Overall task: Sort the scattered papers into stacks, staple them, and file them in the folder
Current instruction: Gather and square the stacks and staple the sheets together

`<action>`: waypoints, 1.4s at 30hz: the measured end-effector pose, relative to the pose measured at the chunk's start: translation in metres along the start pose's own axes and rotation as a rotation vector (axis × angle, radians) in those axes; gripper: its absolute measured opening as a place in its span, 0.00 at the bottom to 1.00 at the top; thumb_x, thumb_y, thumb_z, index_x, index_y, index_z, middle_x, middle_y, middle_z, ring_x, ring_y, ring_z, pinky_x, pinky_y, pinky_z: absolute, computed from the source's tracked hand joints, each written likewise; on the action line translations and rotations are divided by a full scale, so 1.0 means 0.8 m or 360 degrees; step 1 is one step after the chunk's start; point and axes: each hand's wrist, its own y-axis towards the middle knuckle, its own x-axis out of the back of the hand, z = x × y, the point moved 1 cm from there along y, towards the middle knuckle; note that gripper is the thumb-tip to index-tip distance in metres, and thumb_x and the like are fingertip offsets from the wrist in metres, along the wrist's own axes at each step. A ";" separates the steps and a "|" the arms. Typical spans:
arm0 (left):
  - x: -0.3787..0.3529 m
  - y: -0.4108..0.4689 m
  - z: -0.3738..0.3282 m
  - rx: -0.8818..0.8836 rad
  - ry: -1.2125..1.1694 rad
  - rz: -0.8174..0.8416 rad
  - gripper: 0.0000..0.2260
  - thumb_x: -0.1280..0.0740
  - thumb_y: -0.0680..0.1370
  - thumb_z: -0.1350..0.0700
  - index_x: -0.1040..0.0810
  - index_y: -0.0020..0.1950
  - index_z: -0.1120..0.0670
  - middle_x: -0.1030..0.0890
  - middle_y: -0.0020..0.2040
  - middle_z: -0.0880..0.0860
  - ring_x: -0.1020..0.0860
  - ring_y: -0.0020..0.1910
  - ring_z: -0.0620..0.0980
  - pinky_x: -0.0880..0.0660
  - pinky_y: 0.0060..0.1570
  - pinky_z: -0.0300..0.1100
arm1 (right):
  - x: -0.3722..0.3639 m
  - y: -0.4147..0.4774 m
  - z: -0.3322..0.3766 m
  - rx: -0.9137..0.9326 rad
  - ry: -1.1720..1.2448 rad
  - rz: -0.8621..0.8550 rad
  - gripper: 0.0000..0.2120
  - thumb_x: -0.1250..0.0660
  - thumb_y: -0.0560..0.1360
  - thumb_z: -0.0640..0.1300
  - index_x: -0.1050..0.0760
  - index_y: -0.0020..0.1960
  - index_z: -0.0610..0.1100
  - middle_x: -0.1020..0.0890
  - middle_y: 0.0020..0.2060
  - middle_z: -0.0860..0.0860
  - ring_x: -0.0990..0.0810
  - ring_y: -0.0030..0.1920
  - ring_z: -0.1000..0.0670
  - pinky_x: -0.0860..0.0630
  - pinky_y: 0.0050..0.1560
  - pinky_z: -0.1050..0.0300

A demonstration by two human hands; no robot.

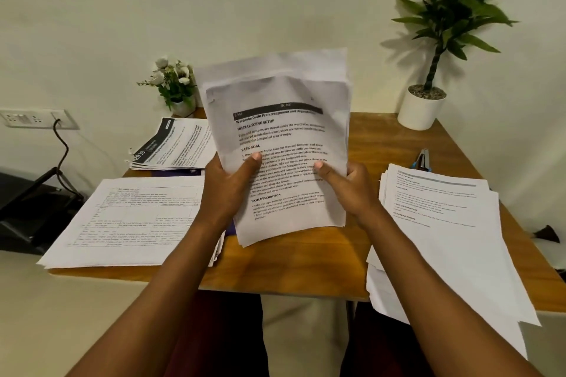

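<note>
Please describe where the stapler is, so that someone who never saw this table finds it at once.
Find the white plant pot at the far right corner of the wooden table. Just nearer, behind the right paper stack, lies the stapler. It alone is small, metallic and blue-tipped; its neighbours are white paper.

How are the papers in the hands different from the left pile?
The held papers stand upright, gripped by the left hand and right hand; the left pile lies flat on the table. The held papers show paragraphs under a dark bar; the left pile shows a grid. Both are printed sheets.
</note>
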 end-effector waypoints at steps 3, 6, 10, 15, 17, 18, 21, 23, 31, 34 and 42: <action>-0.003 -0.003 -0.011 -0.0114 0.0054 -0.0025 0.09 0.30 0.80 0.55 0.21 0.60 0.51 0.14 0.50 0.42 0.15 0.51 0.43 0.19 0.43 0.35 | 0.003 -0.001 0.006 0.0094 0.0111 -0.0130 0.07 0.29 0.78 0.46 0.22 0.54 0.45 0.14 0.44 0.57 0.14 0.44 0.57 0.20 0.39 0.64; -0.007 -0.008 -0.001 -0.0020 0.0127 0.0082 0.08 0.30 0.80 0.54 0.22 0.59 0.47 0.14 0.48 0.39 0.16 0.51 0.41 0.20 0.42 0.33 | -0.005 -0.007 -0.009 -0.0037 0.0051 -0.0143 0.11 0.29 0.78 0.46 0.24 0.58 0.45 0.17 0.48 0.57 0.15 0.46 0.56 0.21 0.36 0.67; -0.004 -0.019 0.022 0.0089 0.0207 -0.0018 0.04 0.30 0.80 0.51 0.21 0.54 0.42 0.15 0.45 0.39 0.16 0.48 0.40 0.19 0.41 0.33 | -0.005 -0.018 -0.032 -0.0211 -0.0170 -0.0124 0.11 0.30 0.79 0.49 0.27 0.58 0.47 0.21 0.48 0.60 0.19 0.47 0.57 0.24 0.33 0.71; -0.001 -0.011 0.028 0.0315 -0.0375 -0.0378 0.19 0.30 0.80 0.53 0.26 0.70 0.51 0.16 0.61 0.51 0.17 0.58 0.51 0.19 0.57 0.49 | -0.007 -0.024 -0.042 -0.0310 0.0323 -0.0265 0.25 0.25 0.74 0.49 0.28 0.68 0.49 0.17 0.57 0.53 0.17 0.57 0.50 0.17 0.48 0.59; -0.009 -0.012 0.027 0.0388 -0.0683 -0.0328 0.20 0.31 0.81 0.55 0.28 0.73 0.51 0.17 0.63 0.52 0.18 0.61 0.53 0.21 0.61 0.54 | -0.017 -0.023 -0.043 -0.0366 0.0978 -0.0120 0.26 0.26 0.74 0.41 0.29 0.70 0.46 0.17 0.62 0.47 0.19 0.63 0.45 0.19 0.59 0.45; -0.017 -0.015 0.027 0.0389 -0.0788 -0.0256 0.19 0.32 0.82 0.57 0.28 0.73 0.51 0.18 0.64 0.52 0.18 0.62 0.54 0.21 0.61 0.55 | -0.023 -0.023 -0.040 -0.0357 0.1197 -0.0042 0.24 0.29 0.75 0.38 0.28 0.70 0.46 0.18 0.64 0.45 0.20 0.65 0.44 0.22 0.62 0.41; -0.037 -0.024 0.026 0.0368 -0.0890 -0.0017 0.19 0.36 0.83 0.60 0.29 0.74 0.52 0.20 0.68 0.55 0.20 0.65 0.56 0.21 0.62 0.55 | -0.032 -0.020 -0.026 -0.0265 0.1230 -0.0006 0.22 0.30 0.74 0.32 0.25 0.66 0.46 0.18 0.63 0.42 0.20 0.64 0.40 0.22 0.62 0.38; -0.027 -0.018 0.025 0.0358 -0.0909 0.0072 0.22 0.35 0.81 0.61 0.31 0.76 0.55 0.21 0.69 0.57 0.22 0.67 0.57 0.22 0.63 0.55 | -0.023 -0.016 -0.020 -0.0217 0.1086 -0.0056 0.22 0.29 0.73 0.32 0.24 0.64 0.46 0.17 0.61 0.42 0.19 0.62 0.40 0.20 0.60 0.39; 0.110 0.068 -0.026 0.0232 -0.0113 0.0144 0.19 0.33 0.82 0.57 0.25 0.73 0.50 0.17 0.60 0.51 0.17 0.49 0.49 0.18 0.45 0.44 | 0.066 -0.002 0.000 -0.0154 0.0192 -0.0270 0.11 0.26 0.76 0.40 0.20 0.54 0.52 0.13 0.50 0.56 0.16 0.56 0.51 0.22 0.62 0.47; 0.092 0.069 -0.032 0.0159 0.0341 0.0338 0.14 0.27 0.75 0.59 0.19 0.58 0.45 0.13 0.51 0.47 0.14 0.48 0.48 0.17 0.47 0.48 | 0.068 0.000 0.009 -0.0141 -0.0038 -0.0217 0.07 0.26 0.76 0.44 0.22 0.50 0.54 0.16 0.49 0.58 0.17 0.54 0.51 0.21 0.58 0.50; 0.069 0.043 0.020 0.0181 0.0556 0.0172 0.10 0.25 0.76 0.50 0.17 0.56 0.51 0.14 0.52 0.49 0.15 0.52 0.49 0.18 0.55 0.54 | 0.057 0.003 -0.016 -0.0211 -0.0185 -0.0280 0.13 0.25 0.75 0.49 0.26 0.56 0.54 0.18 0.53 0.54 0.19 0.54 0.50 0.21 0.58 0.48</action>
